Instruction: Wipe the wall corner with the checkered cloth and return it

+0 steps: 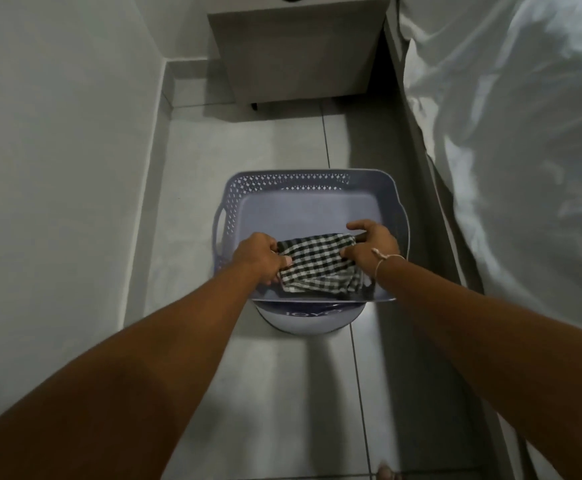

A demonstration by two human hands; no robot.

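Note:
A black-and-white checkered cloth [317, 263] lies at the near end of a lilac plastic basket [303, 181] with a perforated rim. My left hand [260, 258] grips the cloth's left edge. My right hand [372, 244], a thin string bracelet at its wrist, grips the cloth's right edge. The cloth is stretched between both hands, inside the basket. The wall corner [165, 60] is at the far left, where the white walls meet above a tiled skirting.
The basket rests on a rounded pale tub [308, 322] standing on the grey tiled floor. A wooden nightstand [300, 53] stands at the back. A bed with a white sheet [511, 150] fills the right side. The white wall [57, 168] runs along the left.

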